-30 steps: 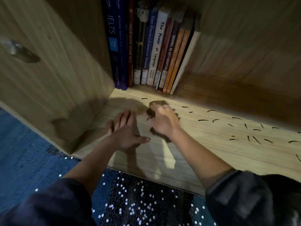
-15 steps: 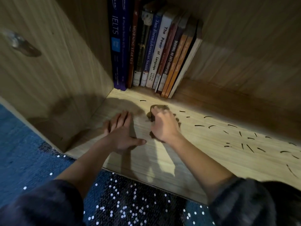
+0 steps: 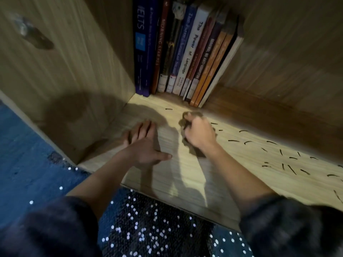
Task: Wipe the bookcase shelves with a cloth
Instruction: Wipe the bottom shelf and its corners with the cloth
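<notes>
Right hand [image 3: 200, 135] clenched the cloth [image 3: 194, 115] on the shelf [image 3: 241, 179], at 6 o'clock of the books [image 3: 185, 52]; left hand [image 3: 144, 146] lay flat at its 9 o'clock. Cloth judged soft and light, best gripped bunched.

Brown cloth [image 3: 193, 125] — seemingly crumpled, on pale wooden shelf [image 3: 241, 175]

The only lettering I can read is on book spines standing beyond my right grip [image 3: 200, 135]. Up and left of it, the blue spine [image 3: 142, 52] says "IELTS". The dark red spine [image 3: 160, 41] beside that reads "MORNING STAR", then a number too blurred to be sure of. Straight past the grip, the white spine [image 3: 192, 51] reads "The Power of Language". The other spines are too blurred for me to read.
</notes>
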Tool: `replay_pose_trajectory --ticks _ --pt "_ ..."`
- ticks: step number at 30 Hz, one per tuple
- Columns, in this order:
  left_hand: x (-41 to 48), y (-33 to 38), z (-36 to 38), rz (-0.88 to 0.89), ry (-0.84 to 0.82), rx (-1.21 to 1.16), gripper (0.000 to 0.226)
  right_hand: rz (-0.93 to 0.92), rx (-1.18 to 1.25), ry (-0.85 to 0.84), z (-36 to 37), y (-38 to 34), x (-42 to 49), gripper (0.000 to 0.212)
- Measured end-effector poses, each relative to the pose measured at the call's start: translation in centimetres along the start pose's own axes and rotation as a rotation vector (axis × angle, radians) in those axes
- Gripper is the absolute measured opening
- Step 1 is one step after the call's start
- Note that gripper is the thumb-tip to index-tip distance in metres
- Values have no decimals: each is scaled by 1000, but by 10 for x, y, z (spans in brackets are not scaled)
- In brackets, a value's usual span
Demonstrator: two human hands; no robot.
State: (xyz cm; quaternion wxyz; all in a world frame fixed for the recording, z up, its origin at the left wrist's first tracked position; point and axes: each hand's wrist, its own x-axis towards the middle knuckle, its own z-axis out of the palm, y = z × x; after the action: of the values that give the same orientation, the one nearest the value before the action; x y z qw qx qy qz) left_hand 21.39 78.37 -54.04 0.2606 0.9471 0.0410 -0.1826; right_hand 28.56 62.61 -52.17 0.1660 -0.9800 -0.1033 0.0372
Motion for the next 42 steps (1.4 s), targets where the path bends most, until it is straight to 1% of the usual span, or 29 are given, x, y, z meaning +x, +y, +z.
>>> replay_pose_trajectory --ticks 2,5,8,10,11,12,14,15,17,19,20,21,22,24,26,29,31,33,35,37,40,42 --pt "-1 0 4 3 5 -27 114 16 10 -22 4 -13 28 36" --pt "-5 1 5 6 57 -75 109 -65 29 -93 16 -36 47 37" --pt "-13 -3 -1 17 135 -188 96 -285 66 -128 27 -41 24 37" --pt "-20 -10 -7 -52 161 -49 93 -402 102 -74 31 -29 4 42" --pt "-23 -15 -9 -103 172 38 93 -385 101 -50 28 -22 4 45" --pt "-26 -16 -10 -132 169 96 95 -298 88 -29 24 -15 11 47" --pt "-29 -19 -12 -155 153 94 98 -77 93 -14 18 -11 39 45" --pt "-29 -20 -11 -158 144 76 99 -19 92 -10 16 -18 46 41" --pt "-30 -21 -11 -169 136 55 100 -51 50 -2 22 -39 41 36" --pt "-31 -21 -10 -164 142 46 101 -188 25 -74 31 -48 16 36" --pt "-31 -22 -10 -160 148 35 101 -284 40 -104 34 -46 4 38" --pt "-32 -23 -10 -155 152 21 101 -341 62 -115 32 -41 0 42" --pt "-33 -24 -11 -152 150 3 102 -318 103 -105 28 -35 6 45" --pt "-31 -26 -12 -150 143 -29 102 -170 167 -54 23 -30 36 47" --pt "-31 -25 -11 -142 147 -50 101 -94 156 -41 23 -43 56 44" --pt "-34 -22 -11 -124 163 -61 98 -125 149 -62 34 -76 61 44" --pt "-42 -27 -9 -102 215 -73 87 -128 181 -52 39 -88 58 45" --pt "-55 -40 -5 -69 309 -96 72 -119 192 -24 40 -95 58 44" --pt "-74 -56 2 -40 416 -116 59 -145 180 -37 45 -105 52 42" --pt "-90 -66 8 -29 506 -142 50 -174 175 -63 52 -117 42 38" --pt "-107 -71 13 -35 507 -79 50 -133 289 -70 56 -126 50 31" --pt "-114 -73 14 -41 500 -86 50 -108 278 -57 52 -128 57 31"
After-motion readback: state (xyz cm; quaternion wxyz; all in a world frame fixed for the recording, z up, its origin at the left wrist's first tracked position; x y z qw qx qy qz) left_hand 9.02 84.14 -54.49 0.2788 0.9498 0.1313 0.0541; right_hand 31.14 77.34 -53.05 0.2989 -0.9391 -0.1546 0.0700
